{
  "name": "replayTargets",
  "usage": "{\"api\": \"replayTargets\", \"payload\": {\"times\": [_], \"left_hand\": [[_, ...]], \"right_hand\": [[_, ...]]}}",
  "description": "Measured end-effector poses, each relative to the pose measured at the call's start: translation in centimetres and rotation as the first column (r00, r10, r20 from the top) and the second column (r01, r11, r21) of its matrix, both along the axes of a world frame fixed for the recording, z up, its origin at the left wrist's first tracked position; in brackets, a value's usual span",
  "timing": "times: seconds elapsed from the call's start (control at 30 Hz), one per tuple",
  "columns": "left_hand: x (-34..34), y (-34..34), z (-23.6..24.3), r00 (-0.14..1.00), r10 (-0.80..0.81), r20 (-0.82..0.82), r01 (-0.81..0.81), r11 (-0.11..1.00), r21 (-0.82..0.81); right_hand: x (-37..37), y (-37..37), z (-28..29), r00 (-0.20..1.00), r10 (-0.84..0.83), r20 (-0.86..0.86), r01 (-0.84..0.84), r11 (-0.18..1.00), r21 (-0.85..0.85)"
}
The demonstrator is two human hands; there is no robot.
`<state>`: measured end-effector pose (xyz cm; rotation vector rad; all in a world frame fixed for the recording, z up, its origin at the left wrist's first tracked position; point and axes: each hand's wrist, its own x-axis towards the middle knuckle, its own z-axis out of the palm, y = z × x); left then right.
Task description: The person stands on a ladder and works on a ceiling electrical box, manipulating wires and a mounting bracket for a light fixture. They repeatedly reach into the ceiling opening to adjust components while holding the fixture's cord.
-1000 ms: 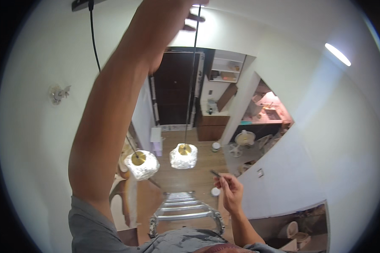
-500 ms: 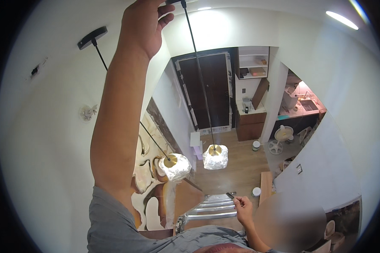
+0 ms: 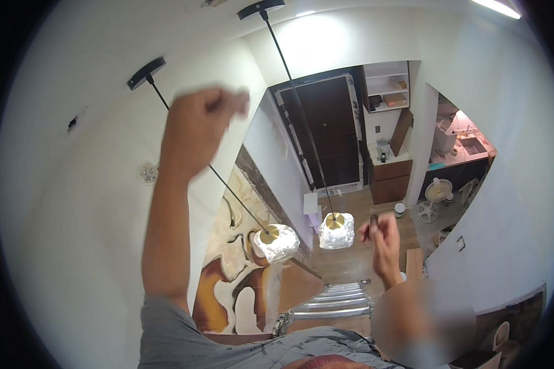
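My left hand (image 3: 197,129) is raised beside the cord of the left pendant lamp, its fingers curled into a pinch. Motion blurs the fingertips, and whatever may be between them cannot be made out. Lower down on the right, my right hand (image 3: 385,243) pinches a small dark flat piece (image 3: 373,225), whose kind is unclear. Two crinkled clear-glass pendant shades with brass caps, the left shade (image 3: 278,245) and the right shade (image 3: 337,232), hang lit on thin black cords. Above them, a left black canopy (image 3: 146,73) and a right black canopy (image 3: 261,9) sit at the ceiling.
A metal ladder (image 3: 329,302) stands below me. On the left are a brown-and-cream patterned panel (image 3: 234,270) and a wall hole (image 3: 74,123). Beyond lie a dark door (image 3: 320,135), a cabinet (image 3: 392,181), a fan (image 3: 438,190) and a white tub (image 3: 399,210).
My left hand has come down from the right canopy, its fingers now curled. My right hand has risen and moved right with the dark piece. The view has shifted slightly.
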<state>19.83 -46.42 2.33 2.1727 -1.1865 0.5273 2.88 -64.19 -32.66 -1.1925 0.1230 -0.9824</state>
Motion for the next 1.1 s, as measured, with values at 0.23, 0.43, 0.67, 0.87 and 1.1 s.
{"api": "replayTargets", "payload": {"times": [0.23, 0.43, 0.67, 0.87, 1.1], "left_hand": [[-4.6, 14.8, -30.9, 0.706, 0.138, -0.695, 0.056, 0.967, 0.250], [-12.9, 25.2, -49.4, 0.735, 0.127, -0.666, 0.074, 0.961, 0.265], [-13.5, 25.5, -50.0, 0.689, 0.122, -0.714, 0.008, 0.984, 0.176], [-10.8, 24.5, -53.9, 0.874, 0.038, -0.484, 0.068, 0.977, 0.201], [-9.5, 20.3, -54.6, 0.710, 0.184, -0.680, 0.171, 0.891, 0.420]], "right_hand": [[7.5, 0.6, 21.8, 0.921, 0.200, 0.334, -0.105, 0.954, -0.282], [13.0, 0.3, 30.7, 0.878, 0.150, 0.454, 0.033, 0.929, -0.370], [11.7, -3.2, 34.9, 0.772, -0.348, 0.531, 0.635, 0.447, -0.630], [7.4, -4.0, 37.5, 0.645, -0.488, 0.588, 0.563, -0.217, -0.798], [3.5, -1.0, 40.1, 0.529, -0.621, 0.578, 0.298, -0.502, -0.812]]}}
